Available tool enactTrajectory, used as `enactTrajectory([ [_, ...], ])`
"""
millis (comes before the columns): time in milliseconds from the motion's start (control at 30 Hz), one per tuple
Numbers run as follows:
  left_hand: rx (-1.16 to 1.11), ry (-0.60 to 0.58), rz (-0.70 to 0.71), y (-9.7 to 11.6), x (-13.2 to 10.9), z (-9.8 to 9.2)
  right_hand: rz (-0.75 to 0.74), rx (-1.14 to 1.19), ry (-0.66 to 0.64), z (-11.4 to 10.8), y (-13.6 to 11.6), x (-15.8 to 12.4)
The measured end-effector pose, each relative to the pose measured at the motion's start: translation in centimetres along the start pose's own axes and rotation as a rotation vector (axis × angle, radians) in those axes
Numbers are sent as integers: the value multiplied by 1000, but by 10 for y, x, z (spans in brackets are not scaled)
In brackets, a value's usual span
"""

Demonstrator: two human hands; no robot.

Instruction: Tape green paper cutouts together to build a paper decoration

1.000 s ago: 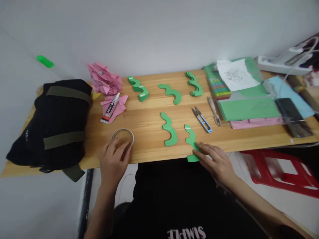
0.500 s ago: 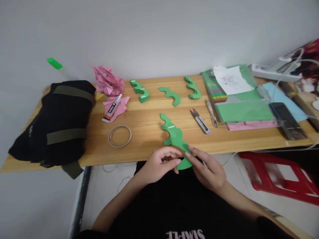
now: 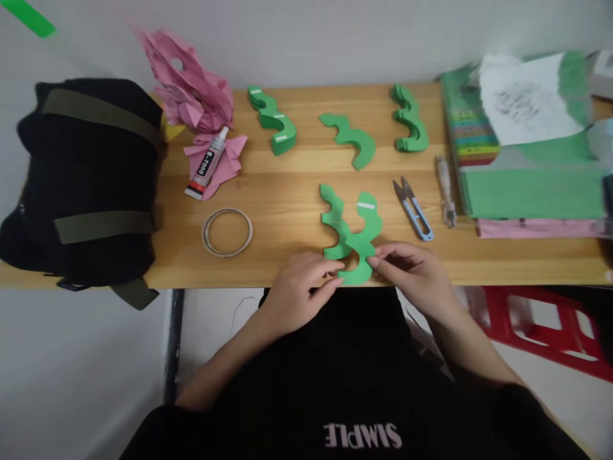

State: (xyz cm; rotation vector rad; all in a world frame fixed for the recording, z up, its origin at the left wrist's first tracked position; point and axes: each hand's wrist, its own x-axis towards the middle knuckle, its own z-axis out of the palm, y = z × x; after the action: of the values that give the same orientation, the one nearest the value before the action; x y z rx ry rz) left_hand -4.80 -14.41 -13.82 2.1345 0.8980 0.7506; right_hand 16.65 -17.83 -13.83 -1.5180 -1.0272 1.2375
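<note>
Two wavy green paper cut-outs lie crossed at the front edge of the wooden table [image 3: 287, 191]. My left hand [image 3: 301, 291] pinches the lower end of the left green cut-out [image 3: 335, 223]. My right hand [image 3: 412, 275] pinches the lower part of the right green cut-out [image 3: 366, 239], which carries a small white tape strip near its top. Both hands have their fingers closed on the paper just over the table edge.
A ring of tape [image 3: 227, 232] lies to the left. Three more green cut-outs [image 3: 349, 137] sit further back. Thread snips [image 3: 412, 209] and a pen [image 3: 445, 190] lie right, by stacked coloured paper [image 3: 527, 191]. A glue tube [image 3: 205, 163], pink scraps [image 3: 186, 83] and a black bag [image 3: 86, 179] are left.
My left hand left the tape ring and came to the green cut-outs. My right hand brought its cut-out against the other, and the two now overlap. The view tilted down and closer.
</note>
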Motion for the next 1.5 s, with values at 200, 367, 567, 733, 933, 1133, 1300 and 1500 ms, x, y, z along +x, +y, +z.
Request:
enactTrajectory([
  [200, 242, 82, -34, -22, 4, -7, 37, 53, -51, 6, -4, 32],
  [367, 270, 22, -39, -27, 11, -2, 37, 10, -64, 13, -6, 43],
  [567, 243, 21, -69, -29, 13, 1, 26, -77, -48, 15, -3, 45],
  [733, 224, 25, -71, -30, 14, 0, 21, -128, -27, 15, 0, 43],
  [933, 201, 28, -80, -30, 14, 0, -2, -220, -27, 14, 0, 41],
  [1133, 181, 29, -102, -30, 16, 0, -32, -327, -57, 15, -2, 41],
  [1300, 171, 21, -121, -28, 16, 0, -67, -364, -45, 17, -3, 41],
  [1500, 168, 25, -133, -28, 17, 0, -91, -379, -36, 18, -4, 40],
])
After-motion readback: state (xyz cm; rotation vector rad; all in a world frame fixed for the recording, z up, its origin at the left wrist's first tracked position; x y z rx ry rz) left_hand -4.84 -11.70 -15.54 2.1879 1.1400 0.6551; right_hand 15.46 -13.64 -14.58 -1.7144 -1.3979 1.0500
